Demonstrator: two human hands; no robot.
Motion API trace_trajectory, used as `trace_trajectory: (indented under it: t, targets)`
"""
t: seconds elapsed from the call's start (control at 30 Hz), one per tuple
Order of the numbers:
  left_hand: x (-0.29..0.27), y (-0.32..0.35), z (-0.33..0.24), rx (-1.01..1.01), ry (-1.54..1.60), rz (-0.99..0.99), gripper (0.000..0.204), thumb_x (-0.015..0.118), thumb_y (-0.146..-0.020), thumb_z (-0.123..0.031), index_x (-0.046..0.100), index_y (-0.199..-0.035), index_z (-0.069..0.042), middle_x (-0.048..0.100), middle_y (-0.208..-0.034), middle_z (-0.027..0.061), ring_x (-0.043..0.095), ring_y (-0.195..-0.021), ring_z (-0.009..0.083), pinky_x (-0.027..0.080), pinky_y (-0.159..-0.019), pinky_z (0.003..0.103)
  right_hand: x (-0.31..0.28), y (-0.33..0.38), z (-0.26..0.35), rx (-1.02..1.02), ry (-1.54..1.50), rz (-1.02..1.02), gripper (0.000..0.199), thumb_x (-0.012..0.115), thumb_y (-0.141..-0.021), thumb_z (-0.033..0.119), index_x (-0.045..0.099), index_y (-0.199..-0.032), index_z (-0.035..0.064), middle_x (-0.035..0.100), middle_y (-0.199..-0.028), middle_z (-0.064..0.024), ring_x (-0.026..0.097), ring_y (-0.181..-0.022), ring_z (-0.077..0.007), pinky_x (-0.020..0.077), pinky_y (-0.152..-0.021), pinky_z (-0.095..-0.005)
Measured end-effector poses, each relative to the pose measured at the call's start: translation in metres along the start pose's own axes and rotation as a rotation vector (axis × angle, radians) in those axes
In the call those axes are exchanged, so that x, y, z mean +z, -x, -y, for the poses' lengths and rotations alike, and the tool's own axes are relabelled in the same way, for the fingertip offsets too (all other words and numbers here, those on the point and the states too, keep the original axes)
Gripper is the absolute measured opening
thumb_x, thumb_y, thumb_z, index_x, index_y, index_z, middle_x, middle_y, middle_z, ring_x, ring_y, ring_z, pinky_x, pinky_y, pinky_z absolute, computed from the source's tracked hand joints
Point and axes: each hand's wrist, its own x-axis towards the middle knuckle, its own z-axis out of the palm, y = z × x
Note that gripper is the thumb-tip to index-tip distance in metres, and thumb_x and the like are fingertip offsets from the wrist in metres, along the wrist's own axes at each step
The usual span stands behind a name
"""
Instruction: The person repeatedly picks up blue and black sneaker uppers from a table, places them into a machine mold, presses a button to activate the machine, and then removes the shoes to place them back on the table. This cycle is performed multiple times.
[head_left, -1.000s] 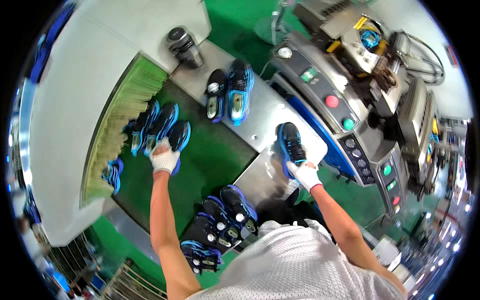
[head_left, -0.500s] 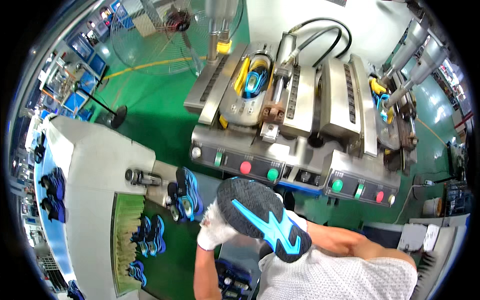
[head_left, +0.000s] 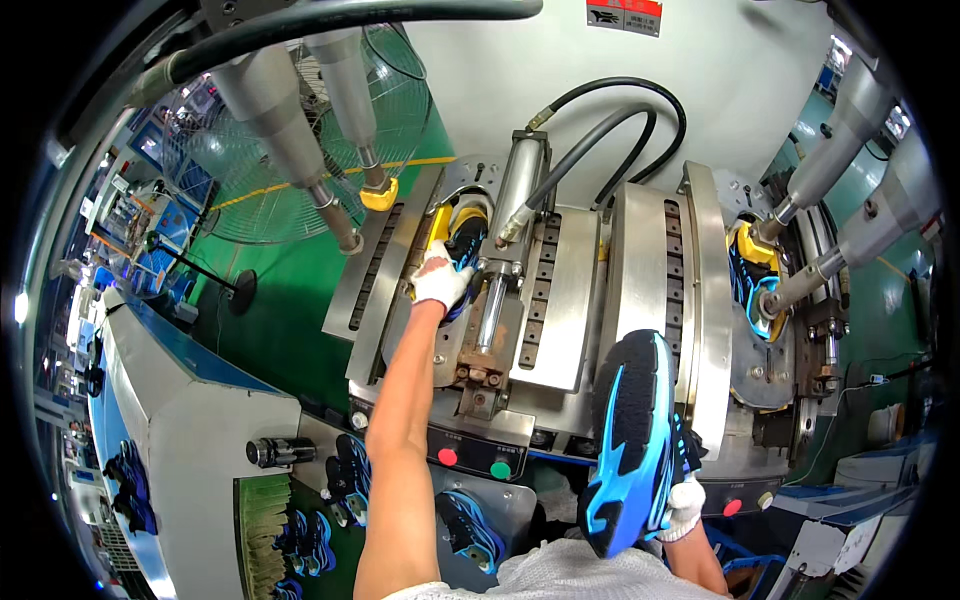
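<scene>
My right hand (head_left: 684, 508), in a white glove, grips a black and blue sneaker (head_left: 630, 440) at the lower right. Its black and bright blue sole is turned up toward me. My left arm is stretched forward, and my gloved left hand (head_left: 442, 280) is closed around the near end of another black and blue sneaker (head_left: 466, 242). That one sits in the left station of the metal press (head_left: 560, 300), beside a yellow pad (head_left: 440, 226). The fingers of the right hand are partly hidden by the shoe.
A third sneaker (head_left: 745, 280) is held under yellow-tipped rods in the right station. Raised rods (head_left: 340, 100) hang over the left station. Another sneaker (head_left: 470, 530) lies on a grey plate; several stand left. Control buttons (head_left: 448, 457) line the press front. A dark cylinder (head_left: 280, 452) lies left.
My left hand has left the held sneaker and reached forward to the one in the left station. The held sneaker has moved right, in my right hand alone. My view has shifted.
</scene>
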Motion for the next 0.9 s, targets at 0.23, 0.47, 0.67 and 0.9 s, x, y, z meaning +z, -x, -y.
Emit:
trace_trajectory:
  t: [0.23,0.47,0.67,0.9]
  targets:
    - [-0.127,0.061,-0.004,-0.008,0.168,-0.067,0.079,0.077,-0.078,-0.045,0.05,-0.136,0.0,0.066,-0.126,0.0249,0.064,-0.117,0.0405,0.048,-0.101,0.05,0.063,-0.005,-0.009,-0.065,0.399,-0.255,0.06,0.063,-0.081,-0.005,0.046,-0.139,-0.0063,0.07,-0.11,-0.0216,0.073,-0.08,-0.0238,0.0626,-0.068,-0.035]
    - [-0.191,0.282,0.084,0.036,0.455,-0.218,0.069,0.084,-0.074,-0.023,0.055,-0.133,-0.001,0.067,-0.12,0.0204,0.067,-0.11,0.0326,0.052,-0.096,0.039,0.186,-0.21,-0.091,0.09,0.447,-0.026,0.023,0.068,-0.09,-0.001,0.062,-0.112,0.0009,0.072,-0.1,-0.0115,0.072,-0.082,-0.0168,0.0619,-0.069,-0.0277]
    - [-0.127,0.449,0.148,-0.448,0.397,0.103,0.072,0.085,-0.071,-0.026,0.055,-0.132,-0.001,0.067,-0.116,0.0207,0.066,-0.11,0.0334,0.051,-0.097,0.042,0.129,-0.478,-0.116,-0.364,1.665,-0.504,0.017,0.069,-0.078,0.02,0.067,-0.086,0.0055,0.07,-0.088,-0.0129,0.07,-0.079,-0.0269,0.0548,-0.067,-0.0408]
    - [-0.026,0.624,0.152,-1.019,0.152,-0.009,0.065,0.086,-0.077,-0.031,0.058,-0.13,-0.005,0.068,-0.117,0.018,0.067,-0.103,0.0328,0.053,-0.091,0.043,0.119,-0.518,-0.191,-0.407,2.282,-0.37,0.037,0.065,-0.073,0.028,0.072,-0.094,-0.0015,0.073,-0.096,-0.0214,0.072,-0.094,-0.0365,0.056,-0.085,-0.0408]
